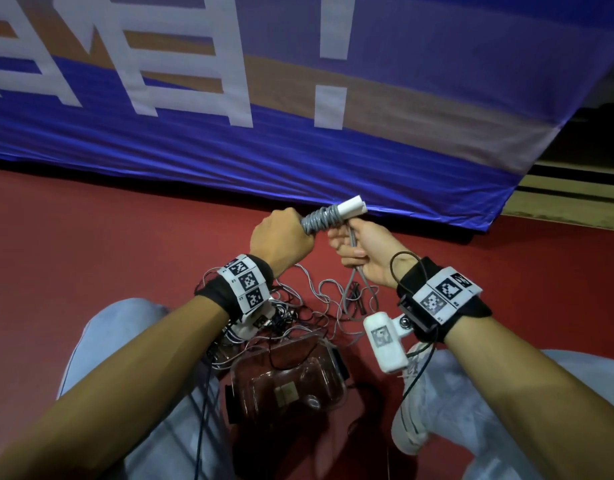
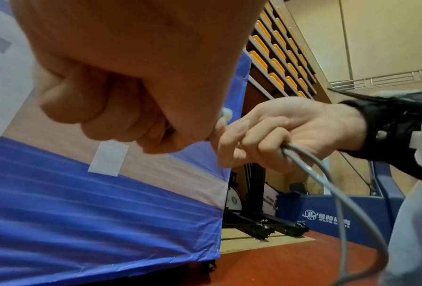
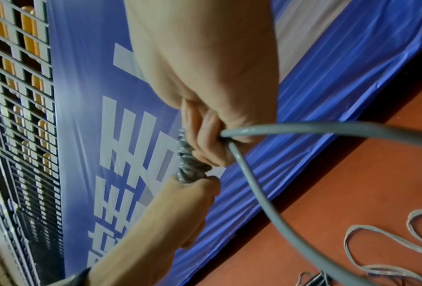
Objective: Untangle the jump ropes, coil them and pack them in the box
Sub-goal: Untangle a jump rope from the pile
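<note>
In the head view my left hand [image 1: 281,237] grips one end of a grey jump rope coil [image 1: 322,218] wound tightly around white handles [image 1: 350,206]. My right hand [image 1: 362,252] holds the free grey strand [image 1: 352,239] just below the coil; the strand hangs down to a tangle of grey and black ropes [image 1: 316,306] on the floor. A clear plastic box [image 1: 335,355] lies between my knees. The right wrist view shows my right hand [image 3: 214,123] curled on the strand [image 3: 303,127], beside the coil [image 3: 188,166] held by my left hand [image 3: 188,203]. From the left wrist, my left hand [image 2: 122,100] is a fist; the right hand [image 2: 273,133] holds the strand [image 2: 327,174].
A blue banner [image 1: 298,98] hangs close in front, its lower edge near my hands. The floor [image 1: 90,237] is red. My knees in pale trousers [image 1: 101,341] and a white shoe [image 1: 413,410] flank the box. Loose rope loops [image 3: 376,241] lie on the floor to the right.
</note>
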A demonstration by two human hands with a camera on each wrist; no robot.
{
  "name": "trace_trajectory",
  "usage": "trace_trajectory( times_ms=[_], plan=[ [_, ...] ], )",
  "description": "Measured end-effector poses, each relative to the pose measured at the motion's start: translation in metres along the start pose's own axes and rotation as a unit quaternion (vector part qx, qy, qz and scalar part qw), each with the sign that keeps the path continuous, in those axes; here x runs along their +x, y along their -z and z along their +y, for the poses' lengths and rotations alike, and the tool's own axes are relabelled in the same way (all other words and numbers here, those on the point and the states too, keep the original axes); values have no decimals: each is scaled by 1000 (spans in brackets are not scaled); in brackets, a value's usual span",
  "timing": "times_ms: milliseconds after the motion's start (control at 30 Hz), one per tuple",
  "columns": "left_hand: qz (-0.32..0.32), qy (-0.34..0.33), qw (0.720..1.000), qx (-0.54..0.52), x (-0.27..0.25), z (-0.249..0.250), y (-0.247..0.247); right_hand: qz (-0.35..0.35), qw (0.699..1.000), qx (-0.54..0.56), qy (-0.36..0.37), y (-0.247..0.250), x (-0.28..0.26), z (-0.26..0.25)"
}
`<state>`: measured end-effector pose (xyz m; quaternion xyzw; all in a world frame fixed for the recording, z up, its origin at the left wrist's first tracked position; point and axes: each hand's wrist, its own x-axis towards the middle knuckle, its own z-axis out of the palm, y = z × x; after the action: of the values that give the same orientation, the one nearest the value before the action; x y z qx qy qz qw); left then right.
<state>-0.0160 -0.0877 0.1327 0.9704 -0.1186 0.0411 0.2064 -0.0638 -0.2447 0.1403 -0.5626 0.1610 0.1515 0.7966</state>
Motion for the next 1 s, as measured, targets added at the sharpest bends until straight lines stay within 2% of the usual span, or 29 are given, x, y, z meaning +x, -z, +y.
trace_trajectory(
  times_ms=[100,167,267,367,500,633,733,900,1000],
  plan=[
    [-28,10,996,84,0,-1,-13,49,995,-64,-55,-3,0,7],
    [-69,12,989,127,0,-2,-18,61,985,-154,-57,-4,-4,9],
    [-137,12,980,146,0,0,-22,120,937,-327,6,2,-7,10],
    [-176,-11,971,160,-2,6,-27,150,891,-426,49,19,-4,9],
    [-191,-57,962,190,-6,9,-29,152,872,-461,64,36,-4,6],
    [-195,-118,951,209,-4,7,-23,142,827,-536,94,41,-8,2],
    [-178,-185,933,253,0,3,-13,108,804,-571,130,42,-9,-1],
    [-144,-275,895,321,11,-9,7,70,800,-567,186,39,-9,1],
    [-119,-308,880,341,16,-15,20,70,814,-537,208,38,-9,-4]
  ],
)
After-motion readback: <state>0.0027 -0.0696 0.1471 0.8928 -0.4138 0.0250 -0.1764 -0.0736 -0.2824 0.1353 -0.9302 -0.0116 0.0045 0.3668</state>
